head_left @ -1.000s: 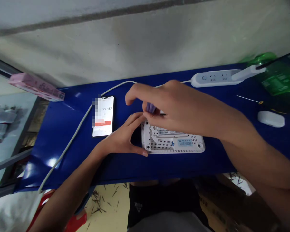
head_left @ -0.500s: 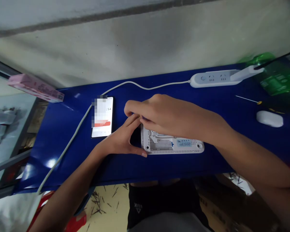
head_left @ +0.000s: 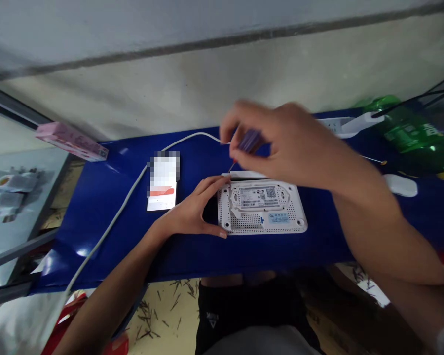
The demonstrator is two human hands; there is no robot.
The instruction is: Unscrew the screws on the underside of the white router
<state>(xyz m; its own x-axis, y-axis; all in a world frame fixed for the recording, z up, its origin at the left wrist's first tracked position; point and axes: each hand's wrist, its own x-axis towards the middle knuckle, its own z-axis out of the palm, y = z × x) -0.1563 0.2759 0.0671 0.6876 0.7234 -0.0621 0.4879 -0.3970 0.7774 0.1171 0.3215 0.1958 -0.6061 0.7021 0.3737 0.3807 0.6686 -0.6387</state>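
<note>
A white router (head_left: 261, 207) lies upside down on the blue table, showing its perforated base and a label with a QR code. My left hand (head_left: 196, 209) grips its left edge between thumb and fingers. Above the router's far edge, my right hand (head_left: 270, 143) is shut on a small screwdriver with a purple handle (head_left: 249, 141). Its thin shaft (head_left: 232, 166) points down, with the tip just clear of the router. The hand is slightly blurred.
A phone (head_left: 163, 182) lies left of the router, and a white cable (head_left: 126, 197) crosses the blue table (head_left: 96, 217). A pink box (head_left: 72, 142), a power strip (head_left: 333, 125), a green bottle (head_left: 410, 130) and a white oval case (head_left: 400, 185) sit around the table's edges.
My right hand has lifted away from the router's far left corner with the screwdriver, uncovering the QR label. My left hand stays on the router. The view has shifted slightly.
</note>
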